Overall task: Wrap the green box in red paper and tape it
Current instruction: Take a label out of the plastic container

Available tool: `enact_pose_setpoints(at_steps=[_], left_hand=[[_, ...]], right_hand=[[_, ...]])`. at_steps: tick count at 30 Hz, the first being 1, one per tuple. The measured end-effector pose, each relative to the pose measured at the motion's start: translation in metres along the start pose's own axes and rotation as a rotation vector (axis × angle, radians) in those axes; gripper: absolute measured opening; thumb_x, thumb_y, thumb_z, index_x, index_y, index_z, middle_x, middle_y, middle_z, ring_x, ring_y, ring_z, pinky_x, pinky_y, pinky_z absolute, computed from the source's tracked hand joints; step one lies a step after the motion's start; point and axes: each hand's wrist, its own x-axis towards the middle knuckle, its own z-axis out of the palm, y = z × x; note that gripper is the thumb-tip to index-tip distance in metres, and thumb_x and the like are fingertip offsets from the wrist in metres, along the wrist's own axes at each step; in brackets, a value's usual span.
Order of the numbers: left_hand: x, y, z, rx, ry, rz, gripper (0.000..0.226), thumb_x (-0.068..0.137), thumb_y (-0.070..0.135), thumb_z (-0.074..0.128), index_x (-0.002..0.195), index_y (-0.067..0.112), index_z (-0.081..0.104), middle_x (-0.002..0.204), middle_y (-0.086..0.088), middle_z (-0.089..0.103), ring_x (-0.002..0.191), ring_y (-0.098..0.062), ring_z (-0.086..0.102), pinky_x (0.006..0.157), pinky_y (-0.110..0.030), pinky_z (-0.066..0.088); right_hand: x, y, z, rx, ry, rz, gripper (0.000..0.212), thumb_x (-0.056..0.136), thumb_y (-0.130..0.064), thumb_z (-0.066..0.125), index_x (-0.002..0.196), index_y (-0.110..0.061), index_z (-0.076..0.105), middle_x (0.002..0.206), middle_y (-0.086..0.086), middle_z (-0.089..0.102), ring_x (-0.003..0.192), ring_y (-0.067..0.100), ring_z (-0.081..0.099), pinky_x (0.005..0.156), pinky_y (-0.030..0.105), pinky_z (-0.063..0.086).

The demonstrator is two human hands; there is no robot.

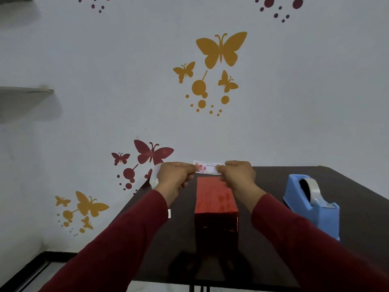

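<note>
While the box (pixel 216 204) stands on the dark table (pixel 273 260) fully covered in shiny red paper, both hands hold a small white card (pixel 207 167) in the air above its far end. The left hand (pixel 175 175) pinches the card's left edge between thumb and curled fingers; the right hand (pixel 237 173) pinches the right edge the same way. The card carries a pinkish picture on its left part and a line of dark script on the right, too small and blurred to read. A scrap of white backing (pixel 154 175) hangs behind the left hand. To the right of the box, well apart from it, sits a blue tape dispenser (pixel 315 207) with a roll of clear tape; no brand shows on it. Both sleeves are dark red. Butterfly stickers in yellow and red dot the white wall (pixel 105 81).
</note>
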Motion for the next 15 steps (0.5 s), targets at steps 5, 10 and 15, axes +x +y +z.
enact_pose_setpoints(at_steps=[5,10,15], left_hand=[[0.029,-0.016,0.026,0.143,0.047,-0.070,0.025,0.065,0.026,0.094,0.072,0.009,0.077,0.055,-0.001,0.063,0.041,-0.010,0.047,0.041,-0.020,0.032],[0.055,-0.035,0.041,0.332,0.074,-0.132,0.041,0.049,0.036,0.092,0.073,0.007,0.078,0.054,-0.001,0.062,0.047,-0.016,0.050,0.055,-0.024,0.041],[0.074,-0.053,0.039,0.339,0.117,-0.155,0.049,0.044,0.033,0.093,0.081,0.005,0.077,0.063,-0.006,0.071,0.054,-0.018,0.060,0.060,-0.029,0.052]], right_hand=[[0.045,0.007,0.001,-0.321,0.040,0.089,0.038,0.064,-0.034,0.091,0.091,-0.011,0.077,0.093,0.010,0.076,0.084,0.026,0.074,0.080,0.038,0.064],[0.069,0.021,0.009,-0.455,0.075,0.078,0.044,0.064,-0.033,0.093,0.099,-0.012,0.077,0.103,0.008,0.075,0.098,0.025,0.072,0.085,0.035,0.062],[0.078,0.038,0.010,-0.449,0.036,0.075,0.029,0.063,-0.029,0.095,0.082,-0.016,0.078,0.090,0.004,0.076,0.086,0.022,0.073,0.081,0.033,0.061]])
